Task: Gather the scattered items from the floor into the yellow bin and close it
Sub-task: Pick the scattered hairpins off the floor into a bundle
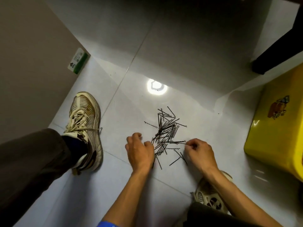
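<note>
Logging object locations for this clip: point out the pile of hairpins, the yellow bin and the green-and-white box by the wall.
pile of hairpins (165, 133): head view, dense middle of the heap.
yellow bin (268, 136): head view, bare side wall below the picture.
green-and-white box (78, 61): head view, middle of its printed face.

Both forearms are reaching fwd & down, bare, wrists close to floor level. Left hand (140, 151) is lying knuckles-up, fingers curling loosely under. Right hand (199, 150) is curling too, thumb & forefinger tips pinching together. Hands are sitting apart, side by side. Legs are bending, feet either side.
</note>
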A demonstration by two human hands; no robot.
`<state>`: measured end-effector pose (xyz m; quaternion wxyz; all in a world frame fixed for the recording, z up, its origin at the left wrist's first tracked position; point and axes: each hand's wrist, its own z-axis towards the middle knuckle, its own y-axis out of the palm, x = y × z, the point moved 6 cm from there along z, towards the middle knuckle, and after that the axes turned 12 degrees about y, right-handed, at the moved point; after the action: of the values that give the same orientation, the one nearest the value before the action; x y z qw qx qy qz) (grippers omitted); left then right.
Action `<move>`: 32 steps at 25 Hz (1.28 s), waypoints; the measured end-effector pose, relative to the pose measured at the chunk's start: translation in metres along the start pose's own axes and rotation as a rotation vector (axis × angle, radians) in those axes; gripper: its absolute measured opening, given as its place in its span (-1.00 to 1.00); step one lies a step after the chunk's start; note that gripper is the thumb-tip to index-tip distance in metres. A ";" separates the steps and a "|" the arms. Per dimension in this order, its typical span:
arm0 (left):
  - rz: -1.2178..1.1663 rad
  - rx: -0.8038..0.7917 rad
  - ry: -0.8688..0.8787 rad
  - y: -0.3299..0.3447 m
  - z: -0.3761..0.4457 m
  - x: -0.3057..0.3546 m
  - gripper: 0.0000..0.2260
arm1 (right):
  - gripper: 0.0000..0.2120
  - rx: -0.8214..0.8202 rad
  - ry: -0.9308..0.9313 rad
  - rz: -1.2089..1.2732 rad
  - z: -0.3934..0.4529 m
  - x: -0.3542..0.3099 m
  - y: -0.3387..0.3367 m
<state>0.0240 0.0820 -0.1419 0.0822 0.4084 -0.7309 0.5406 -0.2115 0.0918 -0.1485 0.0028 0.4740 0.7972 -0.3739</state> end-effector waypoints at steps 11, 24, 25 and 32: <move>-0.404 -0.007 -0.371 0.023 -0.016 0.000 -0.75 | -0.79 -0.197 0.239 0.295 0.003 0.010 0.019; 0.634 -0.496 0.534 0.048 0.023 0.040 0.15 | 0.14 -0.098 -0.695 -0.912 0.049 -0.099 0.009; 0.602 -0.451 0.591 0.046 0.026 0.041 0.05 | 0.07 -0.062 -0.755 -0.937 0.047 -0.099 0.014; 0.155 -0.235 0.680 0.034 0.043 0.054 -0.56 | -0.05 -0.020 -0.712 -0.742 0.033 -0.083 0.022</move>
<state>-0.0209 0.0206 -0.1527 0.3256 0.1362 -0.7477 0.5624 -0.1607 0.0154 -0.1560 0.1460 0.0025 0.8649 -0.4802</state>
